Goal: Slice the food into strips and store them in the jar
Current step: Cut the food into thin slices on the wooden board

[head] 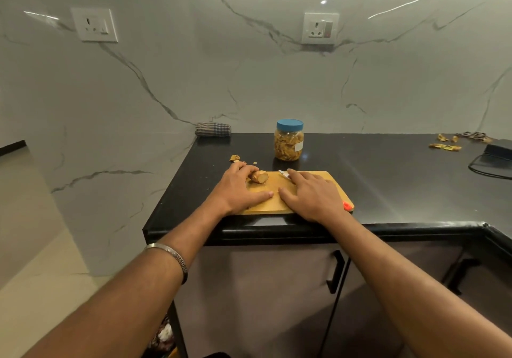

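A tan piece of ginger-like root (259, 177) lies at the far left corner of the wooden cutting board (279, 183). My left hand (239, 188) rests flat on the board's left side, fingertips touching the root's left end and thumb stretched out on the wood. My right hand (311, 194) lies flat over a knife (284, 174). Only the blade tip shows past my fingers, and the red handle end shows at the board's near right corner. Behind the board stands a clear jar (288, 143) with a blue lid screwed on, filled with yellowish strips.
The black countertop (388, 180) ends at a rounded front edge just below the board. Small root scraps (235, 158) lie left of the jar. A folded checked cloth (212, 129) sits against the marble wall. Peelings (446, 146) and a dark device with a cable (496, 152) are at the far right.
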